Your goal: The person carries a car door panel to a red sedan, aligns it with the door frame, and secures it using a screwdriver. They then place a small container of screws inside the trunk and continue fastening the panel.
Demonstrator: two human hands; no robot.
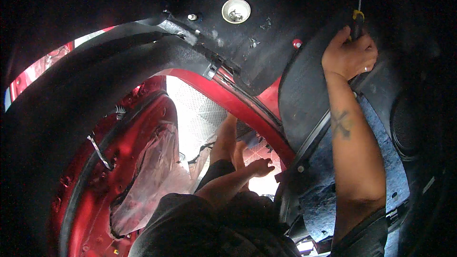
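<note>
My right hand (351, 56) reaches far to the right, its fingers wrapped round a screwdriver (359, 19). The screwdriver's handle is dark with yellow, and its thin shaft runs upward into shadow. My left hand (262, 167) hangs low in front of my body, over the car's doorway. Its fingers are loosely bent and slightly apart, with nothing seen in them. Up ahead on the dark carpet, a small white bowl (223, 11) holds several small metal pieces, probably screws. Loose metal pieces (253, 43) lie on the carpet nearer me.
A red door (102, 181) stands open at left, its inner side bare under a torn clear plastic sheet (154, 176). The red sill (214, 89) curves between door and carpet. Blue padding (316, 209) shows beneath my right arm. A red round knob (297, 44) sits by the dark panel.
</note>
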